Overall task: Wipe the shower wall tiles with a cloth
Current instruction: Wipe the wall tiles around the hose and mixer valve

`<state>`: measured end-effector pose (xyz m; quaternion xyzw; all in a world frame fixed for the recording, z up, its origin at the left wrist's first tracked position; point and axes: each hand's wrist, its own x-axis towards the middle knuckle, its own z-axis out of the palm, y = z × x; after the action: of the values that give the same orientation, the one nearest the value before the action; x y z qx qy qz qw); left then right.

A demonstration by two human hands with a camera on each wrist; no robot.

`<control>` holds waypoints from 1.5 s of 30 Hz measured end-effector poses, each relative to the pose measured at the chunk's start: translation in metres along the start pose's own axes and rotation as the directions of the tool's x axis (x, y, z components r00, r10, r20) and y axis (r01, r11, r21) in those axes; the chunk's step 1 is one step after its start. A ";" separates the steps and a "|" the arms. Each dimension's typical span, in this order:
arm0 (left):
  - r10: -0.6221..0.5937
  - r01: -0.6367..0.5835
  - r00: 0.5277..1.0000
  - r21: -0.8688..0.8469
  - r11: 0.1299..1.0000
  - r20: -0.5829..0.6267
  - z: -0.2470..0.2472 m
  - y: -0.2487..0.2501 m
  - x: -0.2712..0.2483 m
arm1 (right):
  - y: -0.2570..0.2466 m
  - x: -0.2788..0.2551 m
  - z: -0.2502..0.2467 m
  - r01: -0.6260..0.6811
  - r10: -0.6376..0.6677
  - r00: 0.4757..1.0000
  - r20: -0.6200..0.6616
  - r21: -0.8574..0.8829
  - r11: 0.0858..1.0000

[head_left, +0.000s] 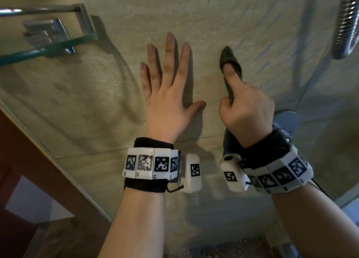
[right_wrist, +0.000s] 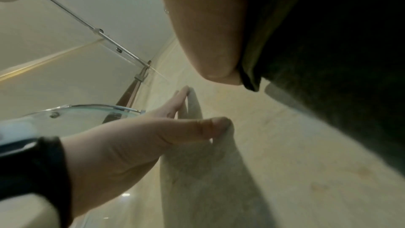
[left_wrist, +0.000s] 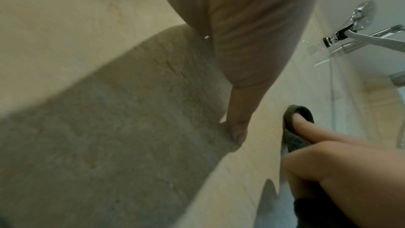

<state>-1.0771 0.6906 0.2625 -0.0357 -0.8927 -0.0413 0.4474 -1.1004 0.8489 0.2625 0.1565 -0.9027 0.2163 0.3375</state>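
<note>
Mid-wipe: right hand [head_left: 246, 106] gripped the dark cloth [head_left: 231, 63], index finger pressing it onto the wall tile [head_left: 213, 15]. Left hand [head_left: 167, 94] lay flat w/ fingers spread, bracing beside it. Next prob needs firm, steady strokes across the tile.

The wall tiles [head_left: 223, 19] are seen as beige stone-like ceramic, mottled, with a faint grainy texture and a dull sheen. The cloth [head_left: 232, 63] is made of dark olive fabric, soft and matt, with a fine woven nap. The corner shelf [head_left: 48, 50] is formed of clear green-edged glass, smooth and glossy, carried by a brushed metal bracket [head_left: 44, 32]. The shower hose [head_left: 345, 22] is made of ribbed, shiny chrome metal.
</note>
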 end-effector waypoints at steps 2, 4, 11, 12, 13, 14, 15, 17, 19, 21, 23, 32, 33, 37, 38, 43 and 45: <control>0.000 0.000 1.000 -0.002 1.000 0.000 0.000 0.000 0.000 | 0.001 -0.001 -0.001 -0.037 0.037 0.999 -0.018 0.002 0.999; -0.002 0.002 1.000 -0.002 1.000 0.007 0.000 0.000 0.000 | -0.004 -0.008 0.004 -0.030 0.031 0.998 -0.046 0.013 0.999; -0.011 0.011 1.000 -0.016 1.000 0.008 0.000 0.001 0.001 | -0.014 -0.028 0.024 0.139 -0.142 0.990 0.018 0.120 0.983; -0.011 0.011 1.000 -0.017 1.000 0.005 0.000 0.001 0.000 | -0.013 -0.026 0.023 0.148 -0.150 0.989 0.008 0.111 0.983; -0.009 0.009 1.000 -0.017 1.000 0.003 0.000 0.001 0.000 | -0.012 -0.022 0.021 0.148 -0.148 0.989 -0.009 0.099 0.984; -0.007 0.007 1.000 -0.016 1.000 0.004 0.000 0.001 0.000 | -0.011 -0.018 0.017 0.138 -0.136 0.990 -0.028 0.085 0.987; -0.004 0.004 1.000 -0.016 1.000 0.005 0.000 0.001 0.000 | -0.011 -0.012 0.012 0.117 -0.114 0.993 -0.039 0.075 0.990; 0.000 0.001 1.000 -0.018 1.000 0.008 -0.001 0.001 -0.001 | -0.007 0.000 0.002 0.071 -0.069 0.997 -0.035 0.058 0.996; -0.003 0.003 1.000 -0.022 1.000 0.006 -0.001 0.000 -0.001 | -0.002 0.007 -0.007 0.015 -0.011 0.998 -0.056 0.074 0.997; -0.006 0.006 1.000 -0.018 1.000 0.000 -0.001 0.000 -0.001 | -0.001 0.010 -0.012 -0.031 0.039 0.993 -0.114 0.071 0.997; -0.007 0.007 1.000 -0.015 1.000 -0.005 0.000 0.001 -0.001 | 0.001 0.008 -0.010 -0.058 0.064 0.990 -0.125 0.048 0.997; -0.006 0.006 1.000 0.005 1.000 0.004 0.000 0.003 -0.001 | -0.014 -0.008 0.006 0.005 -0.006 1.000 0.018 0.077 0.997; -0.007 0.007 1.000 0.001 1.000 0.002 0.000 0.002 -0.001 | -0.015 -0.004 0.002 0.003 -0.006 0.998 0.057 0.063 0.998; -0.006 0.006 1.000 -0.009 1.000 -0.008 0.001 0.002 -0.001 | -0.019 0.013 -0.019 -0.077 0.074 0.992 0.103 0.024 0.997; -0.007 0.007 1.000 -0.009 1.000 -0.008 0.001 0.002 -0.001 | -0.019 0.017 -0.023 -0.107 0.105 0.990 0.094 0.011 0.994; -0.010 0.010 1.000 -0.002 1.000 -0.010 0.001 0.003 0.000 | -0.009 0.015 -0.028 -0.216 0.214 0.971 0.106 -0.001 0.976; -0.007 0.007 1.000 -0.004 1.000 -0.001 0.001 0.003 0.000 | -0.010 0.007 -0.024 -0.231 0.229 0.965 0.126 0.000 0.973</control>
<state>-1.0772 0.6941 0.2624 -0.0336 -0.8925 -0.0446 0.4476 -1.0888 0.8510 0.2863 0.0666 -0.9326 0.2503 0.2515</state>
